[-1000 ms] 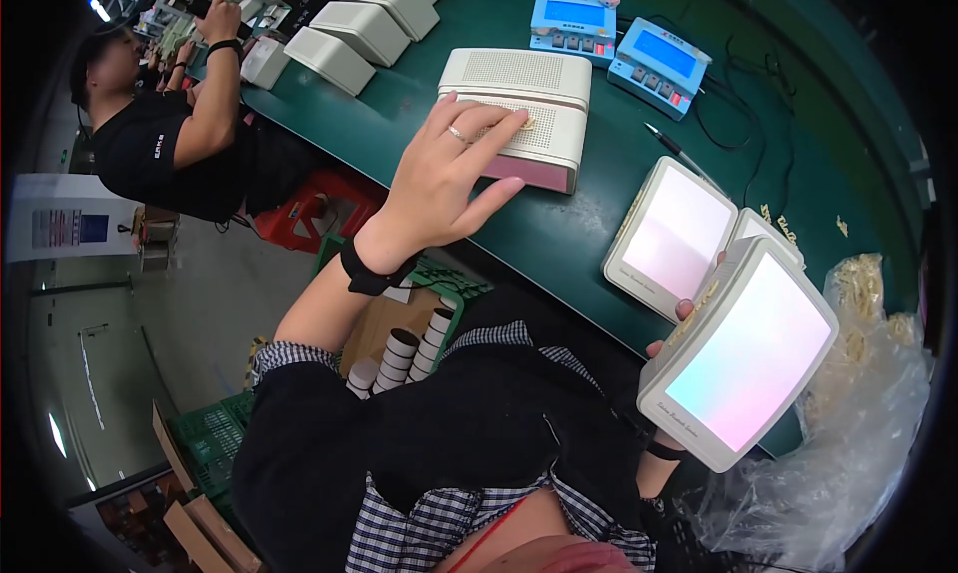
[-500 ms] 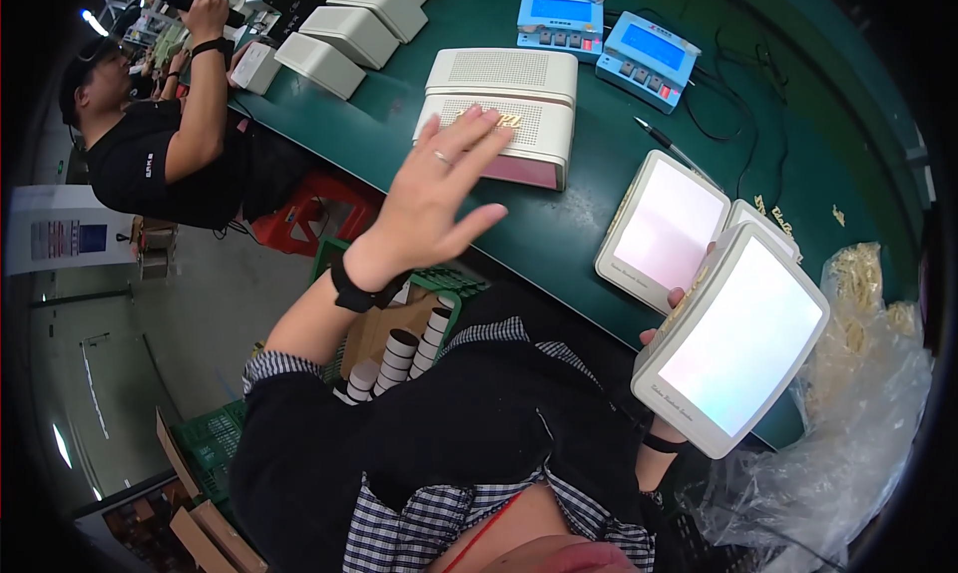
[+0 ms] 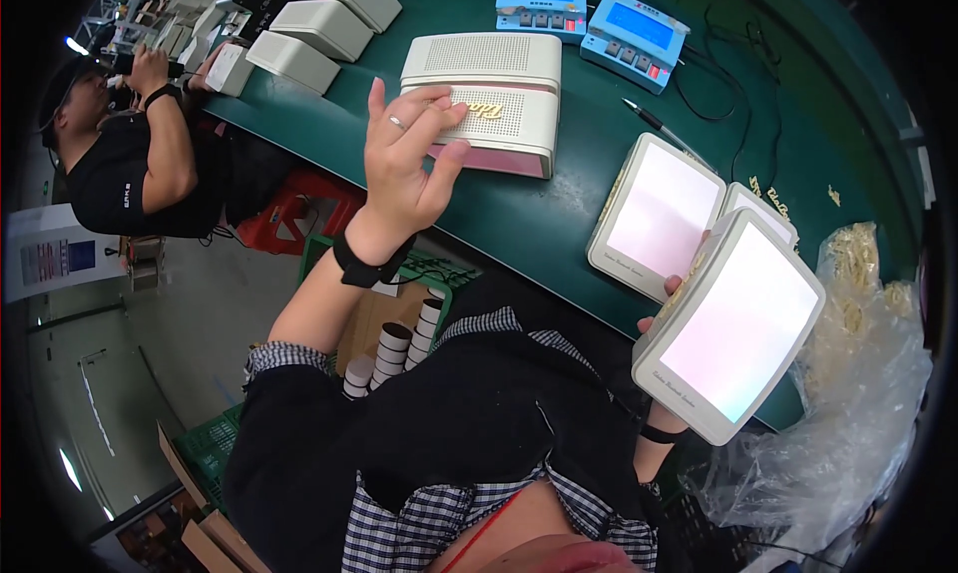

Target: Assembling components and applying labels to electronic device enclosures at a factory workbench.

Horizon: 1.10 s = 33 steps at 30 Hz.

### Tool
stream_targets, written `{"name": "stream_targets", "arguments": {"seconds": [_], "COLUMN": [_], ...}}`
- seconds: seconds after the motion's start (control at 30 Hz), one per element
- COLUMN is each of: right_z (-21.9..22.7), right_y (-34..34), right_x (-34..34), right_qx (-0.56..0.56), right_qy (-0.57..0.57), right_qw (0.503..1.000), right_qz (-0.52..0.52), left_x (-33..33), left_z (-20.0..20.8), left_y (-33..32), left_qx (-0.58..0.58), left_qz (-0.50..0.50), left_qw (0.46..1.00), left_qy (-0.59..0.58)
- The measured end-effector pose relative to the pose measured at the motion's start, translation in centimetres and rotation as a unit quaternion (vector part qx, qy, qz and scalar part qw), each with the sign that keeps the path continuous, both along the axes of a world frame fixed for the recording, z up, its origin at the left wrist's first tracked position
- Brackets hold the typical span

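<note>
My left hand (image 3: pixel 407 159) is held over the near one of two cream speaker boxes (image 3: pixel 534 104), its thumb apart and its fingers partly bent. Its fingertips are beside the gold script lettering (image 3: pixel 486 112) on the perforated top; whether they touch it I cannot tell. My right hand (image 3: pixel 671 286) grips another cream speaker box (image 3: pixel 738 323) from behind, tilted, its front panel glowing white and pink. Most of that hand is hidden by the box. Just behind, a similar box with a lit panel (image 3: pixel 667 204) lies on the green table, and part of one more (image 3: pixel 763 214) shows.
Two blue devices with screens (image 3: pixel 541 2) (image 3: pixel 634 36) and a pen (image 3: pixel 659 124) lie beyond. A clear plastic bag (image 3: pixel 848 373) of gold pieces is at the right. Several cream boxes (image 3: pixel 294 62) stand far left near a co-worker (image 3: pixel 140 164). A green crate (image 3: pixel 439 298) holds black-and-white cylinders.
My left hand has drawn back to the left, off the gold lettering, and its fingers have bent. The box in my right hand has turned slightly, and its glow is pinker.
</note>
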State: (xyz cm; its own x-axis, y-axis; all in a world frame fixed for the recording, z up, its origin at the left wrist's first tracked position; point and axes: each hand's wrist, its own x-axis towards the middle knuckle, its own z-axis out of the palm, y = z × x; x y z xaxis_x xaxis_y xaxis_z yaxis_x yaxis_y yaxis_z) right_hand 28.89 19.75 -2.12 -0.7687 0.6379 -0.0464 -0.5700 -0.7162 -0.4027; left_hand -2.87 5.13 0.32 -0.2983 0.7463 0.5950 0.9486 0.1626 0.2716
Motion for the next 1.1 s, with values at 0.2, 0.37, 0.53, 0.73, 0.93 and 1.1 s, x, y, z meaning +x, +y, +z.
{"name": "stream_targets", "arguments": {"seconds": [0.2,0.37,0.53,0.73,0.93,1.1], "right_z": [0.7,1.2,1.6,1.7,0.4,0.6], "right_y": [-0.5,-0.4,-0.9,-0.9,-0.5,-0.5], "right_x": [0.5,1.2,1.0,0.7,0.6,0.5], "right_qx": [0.019,0.010,-0.008,-0.017,0.000,-0.004], "right_qy": [-0.038,0.010,0.029,0.024,0.067,0.031], "right_qw": [0.999,1.000,1.000,1.000,0.997,0.999], "right_qz": [-0.033,0.001,0.001,0.001,0.039,0.011], "left_x": [-0.4,-0.8,-0.6,-0.4,-0.6,-0.5], "left_z": [-0.2,1.8,2.0,1.8,1.9,0.7], "left_y": [-1.5,-1.1,-1.1,-0.6,-0.3,0.2], "left_qx": [0.038,0.079,-0.011,-0.026,-0.036,-0.004], "left_qz": [-0.008,-0.019,-0.036,-0.034,-0.035,-0.028], "left_qw": [0.997,0.996,0.999,0.998,0.998,0.997], "left_qy": [-0.060,-0.046,0.011,0.048,0.040,0.066]}}
